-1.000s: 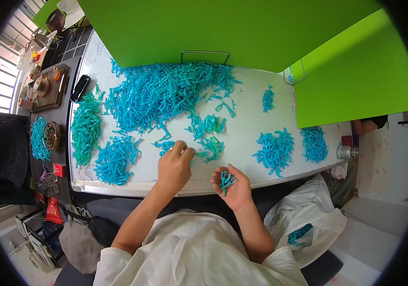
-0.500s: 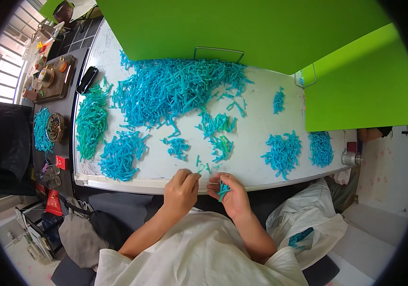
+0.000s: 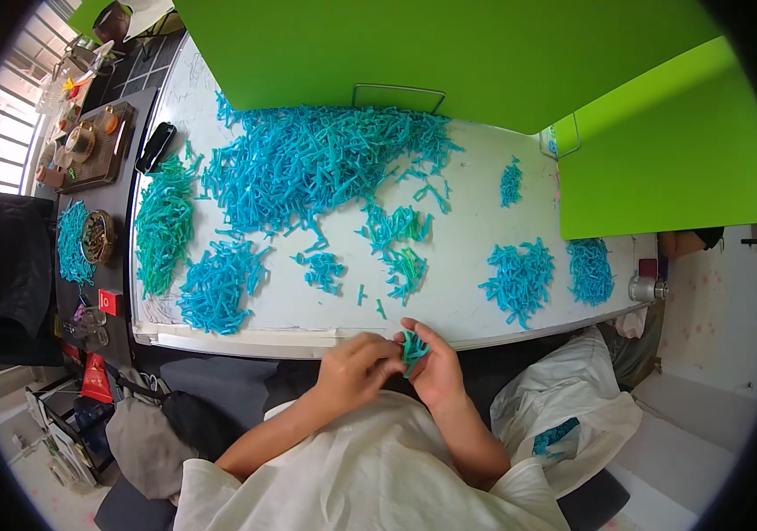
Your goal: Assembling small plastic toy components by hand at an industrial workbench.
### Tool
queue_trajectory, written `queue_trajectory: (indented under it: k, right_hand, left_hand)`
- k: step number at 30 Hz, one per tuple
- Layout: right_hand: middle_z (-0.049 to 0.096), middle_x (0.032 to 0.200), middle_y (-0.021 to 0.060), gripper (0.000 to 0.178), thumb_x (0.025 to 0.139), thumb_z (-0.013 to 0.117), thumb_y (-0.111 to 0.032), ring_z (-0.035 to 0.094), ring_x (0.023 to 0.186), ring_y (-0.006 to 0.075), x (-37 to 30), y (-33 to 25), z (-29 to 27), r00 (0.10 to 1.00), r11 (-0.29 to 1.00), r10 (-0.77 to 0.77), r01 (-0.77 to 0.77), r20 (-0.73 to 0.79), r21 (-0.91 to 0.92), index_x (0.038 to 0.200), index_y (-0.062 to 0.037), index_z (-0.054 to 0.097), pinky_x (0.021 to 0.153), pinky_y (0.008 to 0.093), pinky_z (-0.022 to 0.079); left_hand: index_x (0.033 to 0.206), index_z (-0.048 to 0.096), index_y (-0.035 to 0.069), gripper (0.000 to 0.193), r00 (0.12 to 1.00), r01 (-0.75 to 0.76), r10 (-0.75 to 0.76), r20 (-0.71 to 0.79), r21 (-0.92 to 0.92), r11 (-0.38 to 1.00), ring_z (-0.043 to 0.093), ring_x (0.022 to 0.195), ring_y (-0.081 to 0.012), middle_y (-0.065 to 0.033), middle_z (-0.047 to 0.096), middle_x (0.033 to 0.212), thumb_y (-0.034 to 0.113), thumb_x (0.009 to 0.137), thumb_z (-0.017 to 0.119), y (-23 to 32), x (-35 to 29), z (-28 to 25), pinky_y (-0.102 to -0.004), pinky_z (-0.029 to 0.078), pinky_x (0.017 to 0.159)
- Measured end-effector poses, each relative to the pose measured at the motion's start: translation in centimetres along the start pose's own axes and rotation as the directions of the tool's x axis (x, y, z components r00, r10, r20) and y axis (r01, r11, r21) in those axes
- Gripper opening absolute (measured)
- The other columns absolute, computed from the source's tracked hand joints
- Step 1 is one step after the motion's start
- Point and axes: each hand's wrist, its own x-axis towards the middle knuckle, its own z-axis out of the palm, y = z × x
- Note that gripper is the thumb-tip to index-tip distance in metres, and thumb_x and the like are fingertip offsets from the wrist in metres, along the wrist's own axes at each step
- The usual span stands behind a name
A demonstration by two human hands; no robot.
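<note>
In front of my chest, at the near edge of the table, my right hand [image 3: 439, 373] is curled around a small bunch of teal plastic pieces [image 3: 414, 350]. My left hand [image 3: 357, 370] has come up against that bunch, fingers pinched together; whatever lies between its fingertips is hidden. Just beyond the hands, two loose small green-teal pieces [image 3: 381, 309] lie on the white tabletop [image 3: 449, 292]. Farther up sit a small green-tinged cluster [image 3: 407, 271] and a small blue cluster [image 3: 322, 272] of similar pieces.
A large blue-teal heap [image 3: 299, 168] spreads across the far side, under a green panel [image 3: 431, 53]. Smaller piles flank it, including a green pile [image 3: 164, 226] at left and a blue pile [image 3: 520, 279] at right. A white sack [image 3: 564, 398] stands by my right side.
My left hand has moved right, from above the table edge to the bunch in my right hand. Fewer loose pieces lie in front of the hands. The view has shifted slightly.
</note>
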Motion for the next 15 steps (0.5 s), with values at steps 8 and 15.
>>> queue_trajectory:
  k: [8, 15]
  right_hand:
    - [0.07, 0.105, 0.0136, 0.031, 0.102, 0.059, -0.028, 0.071, 0.099, 0.0296, -0.2, -1.7, -1.0, 0.999, 0.999, -0.043, 0.043, 0.018, -0.003, 0.121, -0.0033, 0.064, 0.09, 0.0434, 0.058]
    - [0.07, 0.11, 0.0135, 0.031, 0.102, 0.057, -0.029, 0.071, 0.098, 0.0309, -0.1, -1.0, -0.4, 0.997, 0.998, -0.068, 0.068, 0.025, 0.014, 0.117, -0.0024, 0.064, 0.09, 0.046, 0.057]
  left_hand:
    - [0.099, 0.07, 0.01, 0.024, 0.99, -0.112, 0.055, 0.132, 0.479, 0.871, 0.066, 0.077, -0.0273, -0.0089, 0.058, 0.093, 0.0, 0.078, 0.073, -3.1, 3.3, 0.5, -0.0398, 0.053, 0.062]
    - [0.093, 0.071, 0.013, 0.024, 0.996, -0.049, 0.028, 0.083, 0.264, 0.963, 0.067, 0.075, -0.0262, -0.0049, 0.062, 0.094, 0.0, 0.073, 0.076, 1.0, 3.5, 1.3, -0.0386, 0.053, 0.06]
